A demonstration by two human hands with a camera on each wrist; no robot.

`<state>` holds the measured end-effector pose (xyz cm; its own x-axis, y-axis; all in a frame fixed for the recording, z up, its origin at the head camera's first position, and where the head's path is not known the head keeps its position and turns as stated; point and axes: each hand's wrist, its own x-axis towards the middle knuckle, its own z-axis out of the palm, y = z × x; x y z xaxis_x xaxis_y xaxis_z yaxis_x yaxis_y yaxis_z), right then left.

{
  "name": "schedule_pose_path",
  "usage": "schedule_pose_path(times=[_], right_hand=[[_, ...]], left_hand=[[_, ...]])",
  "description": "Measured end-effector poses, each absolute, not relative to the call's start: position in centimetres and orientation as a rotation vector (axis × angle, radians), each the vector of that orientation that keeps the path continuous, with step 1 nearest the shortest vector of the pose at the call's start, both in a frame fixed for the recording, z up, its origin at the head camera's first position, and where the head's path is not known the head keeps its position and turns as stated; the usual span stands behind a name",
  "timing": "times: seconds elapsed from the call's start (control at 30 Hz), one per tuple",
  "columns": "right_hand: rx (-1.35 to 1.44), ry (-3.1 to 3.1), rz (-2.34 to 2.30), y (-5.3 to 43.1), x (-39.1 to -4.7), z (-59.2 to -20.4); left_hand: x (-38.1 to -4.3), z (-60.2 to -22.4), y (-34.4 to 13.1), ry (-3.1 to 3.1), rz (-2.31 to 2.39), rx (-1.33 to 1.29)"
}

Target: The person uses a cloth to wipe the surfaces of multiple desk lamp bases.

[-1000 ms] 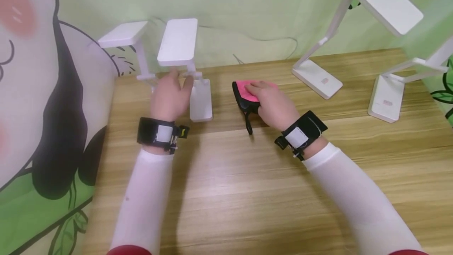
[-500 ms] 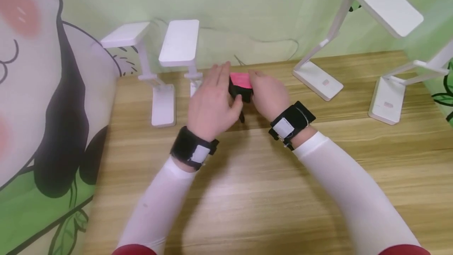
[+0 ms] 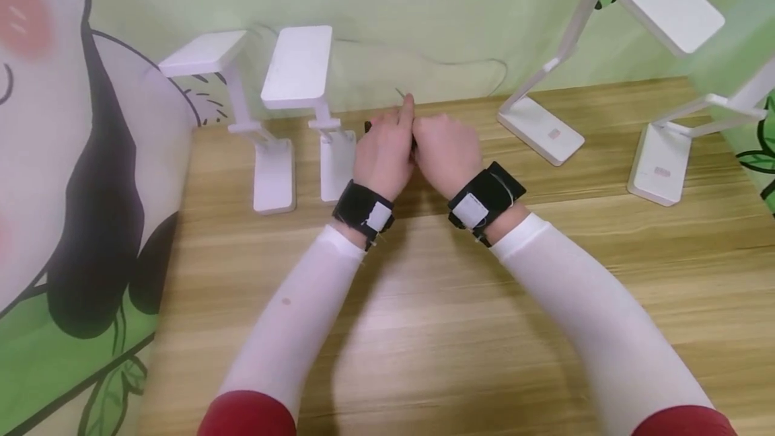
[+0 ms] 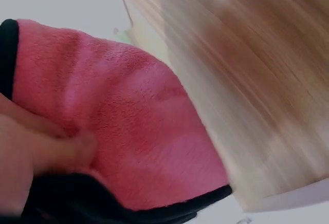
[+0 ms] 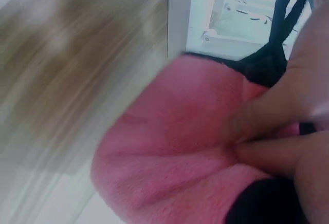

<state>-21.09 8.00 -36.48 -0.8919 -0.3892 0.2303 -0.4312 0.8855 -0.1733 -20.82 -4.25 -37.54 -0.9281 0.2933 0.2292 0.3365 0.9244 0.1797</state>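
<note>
A pink plush cloth (image 4: 133,106) with black edging fills much of the left wrist view. In the right wrist view the same cloth shows a black hanging loop (image 5: 280,29) at one corner. My left hand (image 3: 384,153) grips it, thumb pressed into the pink pile. Beside it, my right hand (image 3: 449,153) pinches the fabric between thumb and finger, drawing creases into it. Seen from the head, the two hands meet side by side near the wall and hide nearly all of the cloth.
Several white desk lamps stand along the back of the wooden table (image 3: 418,328). One lamp (image 3: 338,163) is right beside my left hand, another (image 3: 274,173) farther left. Two more, a lamp (image 3: 541,130) and its neighbour (image 3: 660,163), stand right. A thin cable (image 3: 466,62) runs along the wall.
My left hand has moved right from beside the lamps to the cloth and now grips it. The right hand has shifted slightly left and lifted the cloth from lying flat.
</note>
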Motion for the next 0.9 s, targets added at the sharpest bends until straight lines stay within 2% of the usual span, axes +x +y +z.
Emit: schedule_pose_path(times=[0.13, 0.27, 0.37, 0.57, 0.77, 0.9], right_hand=[[0.832, -2.956, 0.626, 10.7, -21.8, -36.6], [0.921, -3.061, 0.858, 16.3, -23.3, -36.7], [0.743, -3.128, 0.895, 21.2, -24.5, -37.0], [0.198, -3.182, 0.832, 28.5, -26.7, -38.6], [-0.113, -3.047, 1.038, 30.9, -28.6, -39.0], [-0.156, -2.964, 1.173, 30.8, -29.6, -38.9]], left_hand=[[-20.8, -37.6, -4.9, -2.910, -0.315, -0.481], [-20.7, -37.4, -5.9, -2.911, -0.331, -0.483], [-20.6, -37.2, -6.4, -2.903, -0.376, -0.463], [-20.1, -37.1, -6.4, -2.896, -0.399, -0.441], [-19.7, -37.0, -6.1, -2.871, -0.411, -0.491], [-19.5, -37.1, -6.0, -2.870, -0.402, -0.498]])
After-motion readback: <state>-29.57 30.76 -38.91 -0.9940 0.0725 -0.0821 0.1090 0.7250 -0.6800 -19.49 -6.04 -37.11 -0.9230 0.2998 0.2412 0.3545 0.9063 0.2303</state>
